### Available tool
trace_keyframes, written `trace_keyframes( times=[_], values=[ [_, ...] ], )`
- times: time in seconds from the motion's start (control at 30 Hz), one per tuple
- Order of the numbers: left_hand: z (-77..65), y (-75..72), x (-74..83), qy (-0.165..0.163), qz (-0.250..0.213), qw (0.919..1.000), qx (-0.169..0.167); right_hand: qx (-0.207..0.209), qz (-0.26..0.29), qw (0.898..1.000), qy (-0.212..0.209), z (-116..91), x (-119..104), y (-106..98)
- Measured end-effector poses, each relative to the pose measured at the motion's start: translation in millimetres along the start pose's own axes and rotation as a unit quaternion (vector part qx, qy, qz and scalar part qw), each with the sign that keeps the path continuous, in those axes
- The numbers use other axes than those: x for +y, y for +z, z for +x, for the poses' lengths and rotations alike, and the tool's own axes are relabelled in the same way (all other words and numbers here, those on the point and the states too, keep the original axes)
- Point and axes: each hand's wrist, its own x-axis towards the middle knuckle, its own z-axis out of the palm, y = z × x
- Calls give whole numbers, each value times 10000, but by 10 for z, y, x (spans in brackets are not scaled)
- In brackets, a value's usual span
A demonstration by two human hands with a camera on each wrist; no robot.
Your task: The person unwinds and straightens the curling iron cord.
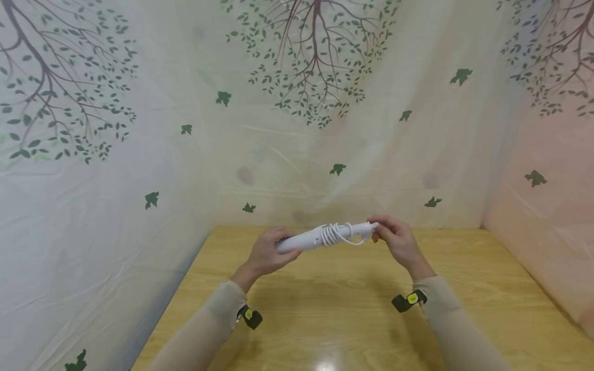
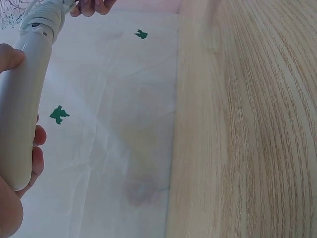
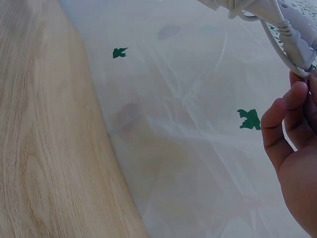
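A white wand-shaped appliance [image 1: 303, 240], much like a hair iron, is held up above the table, tilted slightly up to the right. Its white cord [image 1: 331, 234] is wound several times round its middle. My left hand [image 1: 268, 252] grips the smooth rounded end, thumb on the near side; the left wrist view shows the fingers wrapped behind the body [image 2: 24, 106]. At the opposite end my right hand [image 1: 398, 241] pinches with thumb and fingertips. In the right wrist view those fingertips meet the cord [image 3: 275, 45] beside the appliance's end; the exact grip is partly hidden.
A wooden table [image 1: 325, 314] lies below both hands. Pale sheets printed with trees and green leaf shapes hang behind it [image 1: 287, 154], at the left [image 1: 93, 232] and at the right [image 1: 547, 221]. Dark wrist cameras [image 1: 252, 318] sit on both sleeves.
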Motion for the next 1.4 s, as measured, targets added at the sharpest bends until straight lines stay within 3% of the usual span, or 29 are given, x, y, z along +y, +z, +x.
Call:
trace_keyframes(
  times=[0.23,0.37,0.5,0.6,0.77,0.97,1.13,1.27,1.4],
  values=[
    [8,20,3,10,92,9999,53,399,-260,9981,-389,11,-25,68],
    [11,39,6,-70,162,9998,40,798,-742,9923,-588,20,-92,158],
    [8,50,15,-65,119,9999,63,1031,-1577,9763,-1066,2,-237,262],
    [4,53,25,-41,46,9999,87,1119,-2114,9581,-1577,-9,-342,327],
    [-8,59,36,-71,-40,9999,117,1061,-2457,9417,-2037,3,-413,366],
    [-20,76,39,-167,21,9998,98,876,-2122,9578,-1730,-3,-392,343],
    [-21,25,67,-296,69,9995,95,417,-1715,9765,-1239,-19,-371,270],
    [-26,14,50,-327,58,9994,34,102,-1627,9813,-1018,-39,-342,181],
    [-35,21,27,-292,58,9996,29,88,-1577,9820,-1035,-51,-321,152]
  ],
)
